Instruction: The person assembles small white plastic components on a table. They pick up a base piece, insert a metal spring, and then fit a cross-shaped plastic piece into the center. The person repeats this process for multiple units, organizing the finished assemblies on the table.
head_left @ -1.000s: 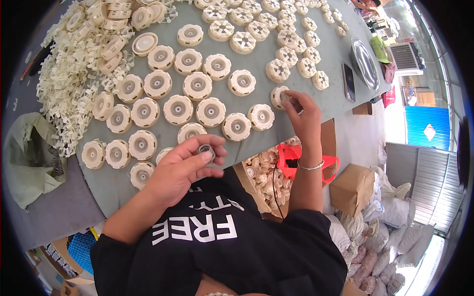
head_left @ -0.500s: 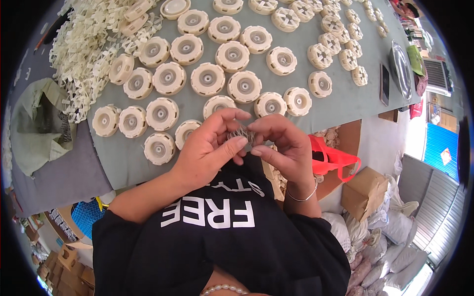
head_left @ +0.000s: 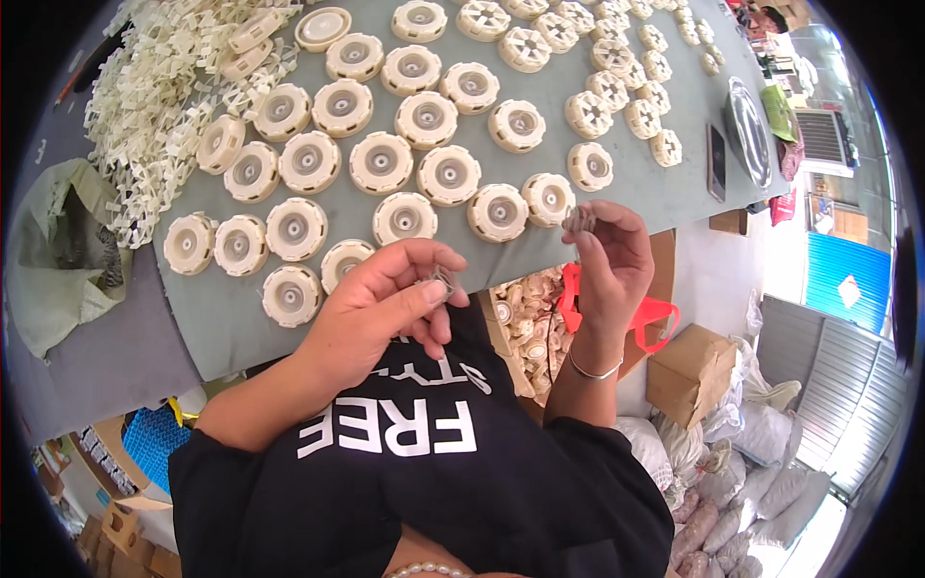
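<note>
My left hand (head_left: 385,297) is closed in a loose pinch on a small wire coil spring (head_left: 444,279), in front of my chest near the table's edge. Up and to the right, my right hand (head_left: 620,258) pinches another wire coil spring (head_left: 578,222) between thumb and fingers. That spring is beside a round cream plastic part (head_left: 548,199), at the table's front edge; whether they touch, I cannot tell. Several more such round parts (head_left: 381,163) lie on the grey-green table, with greyish rings visible in their middles.
Small white plastic clips (head_left: 145,116) are heaped at the far left. Spoked cream discs (head_left: 588,114) spread over the far right, near a phone (head_left: 716,162) and a shiny oval tray (head_left: 748,133). Below the edge stands a carton of cream parts (head_left: 528,323) with a red bag (head_left: 655,321).
My hands have come apart. The right one has moved right and up with a spring, while the left has stayed near the chest holding another. The whole view has shifted slightly.
</note>
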### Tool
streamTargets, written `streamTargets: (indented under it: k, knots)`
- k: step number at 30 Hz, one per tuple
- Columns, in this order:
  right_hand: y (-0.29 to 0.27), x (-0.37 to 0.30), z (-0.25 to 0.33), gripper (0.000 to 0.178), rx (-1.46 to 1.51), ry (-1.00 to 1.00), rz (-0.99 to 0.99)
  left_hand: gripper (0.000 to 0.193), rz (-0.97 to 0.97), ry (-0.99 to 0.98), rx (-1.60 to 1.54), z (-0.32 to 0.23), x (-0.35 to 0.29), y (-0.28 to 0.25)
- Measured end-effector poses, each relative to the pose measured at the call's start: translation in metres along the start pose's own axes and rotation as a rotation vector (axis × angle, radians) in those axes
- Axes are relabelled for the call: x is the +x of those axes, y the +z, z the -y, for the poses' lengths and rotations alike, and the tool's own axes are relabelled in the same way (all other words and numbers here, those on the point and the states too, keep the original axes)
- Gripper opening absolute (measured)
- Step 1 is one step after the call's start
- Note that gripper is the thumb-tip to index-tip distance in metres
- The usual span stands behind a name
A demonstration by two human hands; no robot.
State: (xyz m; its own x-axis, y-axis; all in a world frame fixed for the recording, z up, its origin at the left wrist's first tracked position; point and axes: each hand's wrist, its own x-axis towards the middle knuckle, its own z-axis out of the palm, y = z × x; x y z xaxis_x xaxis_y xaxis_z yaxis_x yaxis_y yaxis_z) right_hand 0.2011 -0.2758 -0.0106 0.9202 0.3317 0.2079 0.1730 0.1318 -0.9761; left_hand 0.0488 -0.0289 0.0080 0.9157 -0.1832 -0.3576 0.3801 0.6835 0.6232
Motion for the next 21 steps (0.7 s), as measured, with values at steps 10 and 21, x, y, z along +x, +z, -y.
streamTargets:
  k: [10,21]
  knots:
    - [-0.007,0.016,-0.001,0.030,-0.709,-0.299,0.003,0.032,-0.025,0.045,0.050,0.005,0.001,-0.005]
    - [-0.005,0.041,0.015,0.031,-0.922,-0.128,0.340,0.035,-0.122,0.126,0.108,0.005,0.000,-0.005]
